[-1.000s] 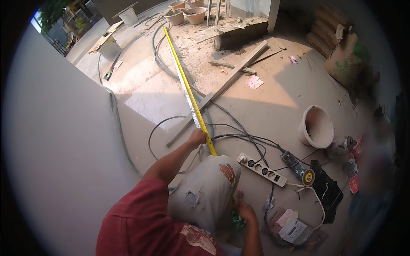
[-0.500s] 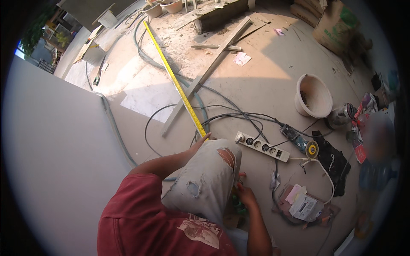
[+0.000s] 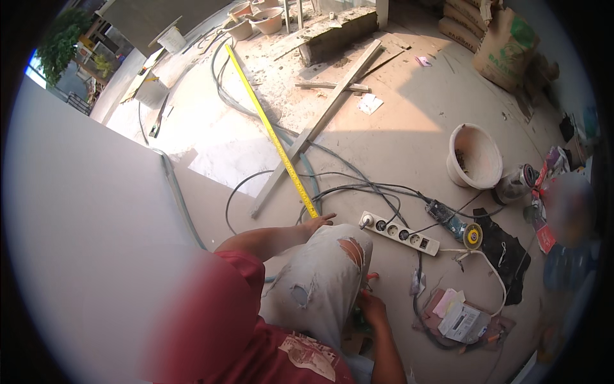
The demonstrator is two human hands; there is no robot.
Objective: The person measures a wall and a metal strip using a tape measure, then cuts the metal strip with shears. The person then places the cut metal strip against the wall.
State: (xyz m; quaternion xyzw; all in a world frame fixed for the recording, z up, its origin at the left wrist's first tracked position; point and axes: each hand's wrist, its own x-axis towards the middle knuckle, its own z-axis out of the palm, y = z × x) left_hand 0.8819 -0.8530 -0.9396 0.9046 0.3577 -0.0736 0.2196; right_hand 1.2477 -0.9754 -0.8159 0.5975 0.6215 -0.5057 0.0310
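Observation:
A yellow tape measure point(image 3: 272, 134) is drawn out long and straight, its near end meeting my left hand point(image 3: 318, 223). That hand is closed around the near end beside my raised knee, fingers bent to the right. My right hand point(image 3: 373, 308) is low on the right side of the same leg, its fingers curled and partly hidden by the knee. A small orange-red piece point(image 3: 373, 276) sticks out just above it; what it belongs to is hidden. A long wooden batten point(image 3: 320, 121) lies under the tape's line on the floor.
A white power strip point(image 3: 400, 234) with plugged-in cables lies right of my knee, near an angle grinder point(image 3: 454, 224). Farther right are a pale bucket point(image 3: 474, 157) and a black cloth point(image 3: 505, 256). A torn package point(image 3: 462, 320) sits nearer. Sacks point(image 3: 505, 51) stand at far right.
The whole view has shifted, so the scene sits lower and slightly right. My left fingers now reach farther right past the tape's near end. My right hand stays beside the leg.

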